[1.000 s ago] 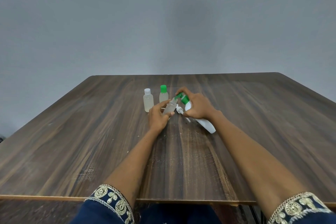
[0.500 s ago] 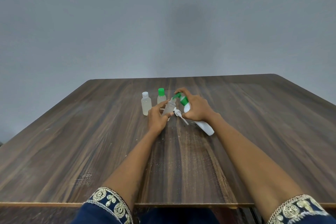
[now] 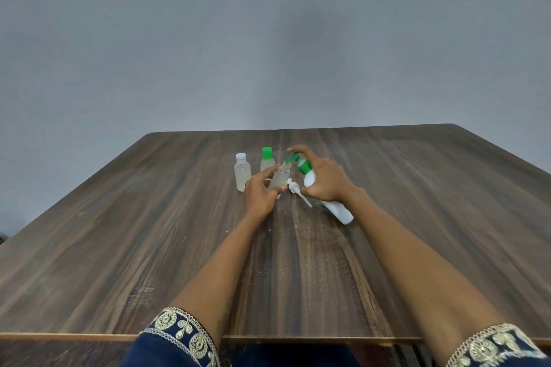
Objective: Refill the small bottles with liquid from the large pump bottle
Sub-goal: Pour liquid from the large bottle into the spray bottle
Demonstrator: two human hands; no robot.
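STEP: filling, judged | LEFT: left hand point(image 3: 258, 191) closed around uncapped small clear plastic bottle point(image 3: 279, 178), tilted, mid-counter | RIGHT: right hand point(image 3: 323, 180) wrapped around tilted large white pump bottle with green pump head point(image 3: 310, 179), forefinger on pump, nozzle at small bottle's mouth | NEAR: loose white pump cap point(image 3: 295, 188) on dark wooden counter point(image 3: 149, 247) | FAR-LEFT: white-capped small bottle point(image 3: 242, 172), green-capped small bottle point(image 3: 267, 159), both upright | NEXT: press pump, keep nozzle aligned.
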